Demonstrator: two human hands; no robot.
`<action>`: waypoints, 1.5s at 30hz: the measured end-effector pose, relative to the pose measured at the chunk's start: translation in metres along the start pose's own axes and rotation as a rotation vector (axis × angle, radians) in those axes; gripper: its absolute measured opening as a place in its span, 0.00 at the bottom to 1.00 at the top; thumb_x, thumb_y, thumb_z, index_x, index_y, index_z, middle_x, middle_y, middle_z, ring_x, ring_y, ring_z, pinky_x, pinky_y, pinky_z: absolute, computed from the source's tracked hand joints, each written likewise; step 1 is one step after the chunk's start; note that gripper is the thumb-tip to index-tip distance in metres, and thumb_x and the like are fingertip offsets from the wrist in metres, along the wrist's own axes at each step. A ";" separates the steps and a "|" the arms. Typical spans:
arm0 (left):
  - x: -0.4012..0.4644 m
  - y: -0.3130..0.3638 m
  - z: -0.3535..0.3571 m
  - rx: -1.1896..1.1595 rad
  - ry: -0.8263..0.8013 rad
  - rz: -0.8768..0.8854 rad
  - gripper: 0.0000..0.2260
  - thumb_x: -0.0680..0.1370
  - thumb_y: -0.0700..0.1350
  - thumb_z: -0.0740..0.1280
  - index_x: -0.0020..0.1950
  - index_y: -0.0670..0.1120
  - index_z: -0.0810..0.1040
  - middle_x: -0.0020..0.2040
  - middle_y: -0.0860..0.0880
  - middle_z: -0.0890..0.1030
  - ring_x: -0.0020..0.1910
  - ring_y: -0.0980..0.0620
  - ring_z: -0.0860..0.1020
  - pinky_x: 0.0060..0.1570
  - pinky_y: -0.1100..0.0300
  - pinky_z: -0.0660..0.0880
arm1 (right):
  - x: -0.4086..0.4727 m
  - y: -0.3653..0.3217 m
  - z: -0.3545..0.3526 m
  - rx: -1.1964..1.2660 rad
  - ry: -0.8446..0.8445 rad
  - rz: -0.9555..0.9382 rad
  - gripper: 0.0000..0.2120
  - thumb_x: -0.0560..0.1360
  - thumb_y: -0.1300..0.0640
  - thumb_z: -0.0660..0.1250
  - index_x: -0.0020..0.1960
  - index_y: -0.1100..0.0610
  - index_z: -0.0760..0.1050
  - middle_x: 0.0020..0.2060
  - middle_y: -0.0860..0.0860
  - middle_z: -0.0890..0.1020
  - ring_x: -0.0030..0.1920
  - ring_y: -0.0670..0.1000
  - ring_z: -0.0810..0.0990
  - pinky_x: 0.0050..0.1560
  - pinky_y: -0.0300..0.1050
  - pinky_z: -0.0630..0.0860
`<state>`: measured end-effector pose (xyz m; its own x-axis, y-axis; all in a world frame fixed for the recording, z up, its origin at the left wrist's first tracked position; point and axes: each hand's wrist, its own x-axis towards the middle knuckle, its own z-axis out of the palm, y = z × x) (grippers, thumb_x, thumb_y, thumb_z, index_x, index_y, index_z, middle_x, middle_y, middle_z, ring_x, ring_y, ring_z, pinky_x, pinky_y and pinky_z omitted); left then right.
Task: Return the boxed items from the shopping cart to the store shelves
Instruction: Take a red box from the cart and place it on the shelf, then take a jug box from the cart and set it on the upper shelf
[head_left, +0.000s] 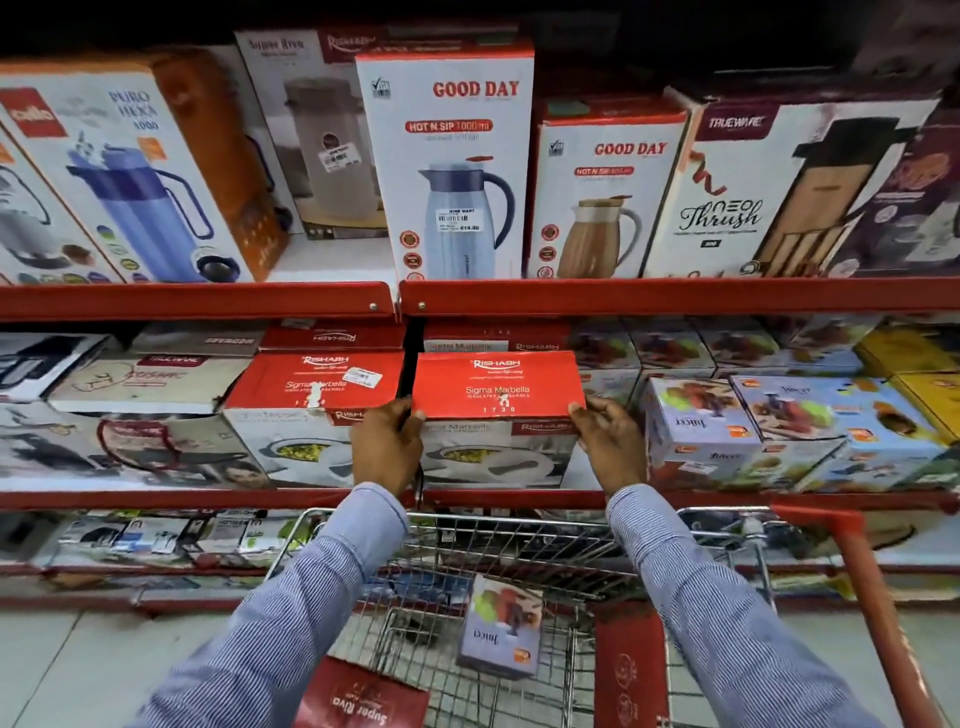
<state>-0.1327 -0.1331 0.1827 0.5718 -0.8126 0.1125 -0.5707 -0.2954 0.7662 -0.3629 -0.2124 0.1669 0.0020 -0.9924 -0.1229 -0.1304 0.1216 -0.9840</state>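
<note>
A red-topped Rishabh casserole box (496, 387) rests on the middle shelf (208, 499), beside a matching box (317, 384) on its left. My left hand (387, 447) grips its front left corner and my right hand (610, 441) grips its front right corner. Below my arms stands the wire shopping cart (519, 551). Inside it lie a pale blue juicer box (501, 626), a red Super Riva box (361, 699) and another red box (631, 670).
The upper shelf (675, 296) carries tall flask boxes, among them a Good Day box (449, 161). Several juicer boxes (779, 426) crowd the middle shelf to the right. The cart's red handle (872, 613) runs down the right side. Pale floor tiles show at the left.
</note>
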 end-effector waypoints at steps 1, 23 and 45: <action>0.003 0.000 0.001 -0.007 0.021 -0.005 0.11 0.79 0.43 0.68 0.57 0.40 0.84 0.48 0.40 0.87 0.46 0.41 0.85 0.51 0.55 0.79 | 0.002 -0.001 0.001 -0.020 -0.012 -0.012 0.11 0.76 0.52 0.68 0.57 0.53 0.75 0.50 0.50 0.84 0.52 0.50 0.82 0.63 0.55 0.76; -0.145 -0.231 -0.041 0.199 -0.584 -0.551 0.34 0.69 0.62 0.71 0.68 0.41 0.74 0.63 0.39 0.81 0.62 0.40 0.79 0.63 0.52 0.75 | -0.186 0.177 0.093 -0.561 -0.453 0.399 0.15 0.81 0.54 0.59 0.61 0.60 0.77 0.60 0.58 0.79 0.60 0.58 0.78 0.60 0.49 0.72; -0.118 -0.127 -0.114 -0.447 -0.556 -0.491 0.22 0.71 0.38 0.75 0.64 0.43 0.73 0.57 0.40 0.84 0.53 0.40 0.84 0.56 0.42 0.81 | -0.231 0.057 0.074 -0.095 -0.190 0.165 0.23 0.69 0.39 0.65 0.62 0.45 0.77 0.54 0.50 0.85 0.52 0.51 0.84 0.52 0.50 0.81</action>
<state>-0.0604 0.0574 0.1438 0.2546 -0.8069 -0.5330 0.0175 -0.5472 0.8368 -0.2971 0.0253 0.1297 0.1584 -0.9370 -0.3113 -0.2366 0.2701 -0.9333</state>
